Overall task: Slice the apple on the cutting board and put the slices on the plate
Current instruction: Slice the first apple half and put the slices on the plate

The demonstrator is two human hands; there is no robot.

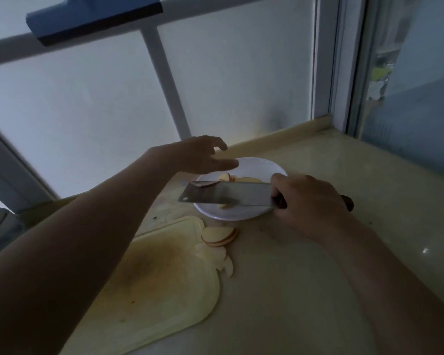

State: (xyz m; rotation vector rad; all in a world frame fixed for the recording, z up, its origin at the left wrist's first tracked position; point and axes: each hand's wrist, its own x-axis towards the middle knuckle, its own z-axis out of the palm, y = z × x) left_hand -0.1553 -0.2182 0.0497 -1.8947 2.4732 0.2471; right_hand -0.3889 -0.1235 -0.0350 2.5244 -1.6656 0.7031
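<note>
Nearest, cutting board at 6 o'clock; right hand grasping cleaver over plate; left hand released, fingers spread; slices on bench.

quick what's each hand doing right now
Left hand: open, empty, over the plate.
Right hand: closed on the cleaver.

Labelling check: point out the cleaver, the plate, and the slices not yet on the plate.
cleaver (226, 194), head view, middle of the flat blade.
plate (272, 165), head view, bare far rim.
apple slices (219, 235), head view, top slice of the stack beside the cutting board's corner.
</note>
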